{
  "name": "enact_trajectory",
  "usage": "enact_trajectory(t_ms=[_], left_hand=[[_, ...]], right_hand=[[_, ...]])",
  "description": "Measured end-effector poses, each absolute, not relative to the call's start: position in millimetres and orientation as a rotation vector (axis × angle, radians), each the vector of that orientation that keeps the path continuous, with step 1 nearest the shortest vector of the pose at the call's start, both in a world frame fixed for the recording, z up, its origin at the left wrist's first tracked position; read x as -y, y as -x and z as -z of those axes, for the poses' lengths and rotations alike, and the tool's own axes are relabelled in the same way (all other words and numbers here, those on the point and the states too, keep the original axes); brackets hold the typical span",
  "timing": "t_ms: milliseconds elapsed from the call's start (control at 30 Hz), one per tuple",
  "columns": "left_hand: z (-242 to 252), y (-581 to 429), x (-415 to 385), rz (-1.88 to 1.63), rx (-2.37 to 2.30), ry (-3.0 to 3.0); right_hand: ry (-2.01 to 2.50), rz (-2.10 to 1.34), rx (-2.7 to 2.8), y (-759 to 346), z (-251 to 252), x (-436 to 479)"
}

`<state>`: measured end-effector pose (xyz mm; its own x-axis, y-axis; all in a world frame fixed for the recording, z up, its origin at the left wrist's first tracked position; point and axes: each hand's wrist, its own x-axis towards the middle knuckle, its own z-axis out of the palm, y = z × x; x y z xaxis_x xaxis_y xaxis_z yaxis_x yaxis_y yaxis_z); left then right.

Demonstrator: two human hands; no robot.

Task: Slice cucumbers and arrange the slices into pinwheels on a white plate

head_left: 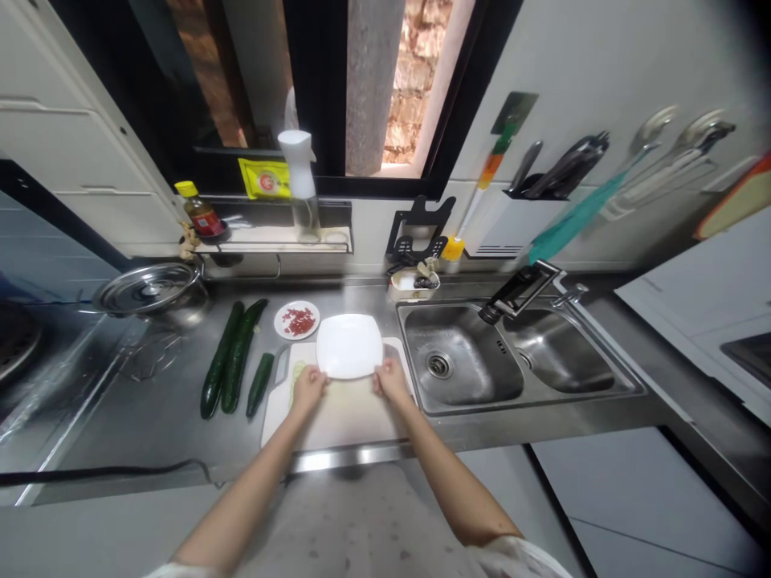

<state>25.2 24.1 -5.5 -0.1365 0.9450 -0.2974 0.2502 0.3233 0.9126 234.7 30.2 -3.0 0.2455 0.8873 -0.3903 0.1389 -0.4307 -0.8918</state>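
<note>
A white square plate (pixel 349 345) lies on the far part of a white cutting board (pixel 343 417) at the counter's front edge. My left hand (pixel 308 387) grips the plate's near left corner and my right hand (pixel 390 379) grips its near right corner, fingers curled at the rim. Pale green cut pieces (pixel 296 377) lie on the board just left of my left hand. Left of the board lie two long cucumbers (pixel 232 357) and one short cucumber piece (pixel 260 384). A small white dish of chopped red chili (pixel 297 319) sits behind the board.
A double steel sink (pixel 511 357) with a faucet (pixel 519 291) lies right of the board. A steel pot lid (pixel 148 287) and a stove are at the left. A shelf under the window carries a sauce bottle (pixel 201 213) and a spray bottle (pixel 301 185). Utensils hang on the right wall.
</note>
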Motion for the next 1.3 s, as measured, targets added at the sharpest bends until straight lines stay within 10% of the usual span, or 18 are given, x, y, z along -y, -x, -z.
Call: enact_trajectory(t_ms=[1300], left_hand=[[31, -11, 52, -0.912, -1.573, -0.778]], right_hand=[[1.926, -1.282, 0.871, -213, 24, 46]])
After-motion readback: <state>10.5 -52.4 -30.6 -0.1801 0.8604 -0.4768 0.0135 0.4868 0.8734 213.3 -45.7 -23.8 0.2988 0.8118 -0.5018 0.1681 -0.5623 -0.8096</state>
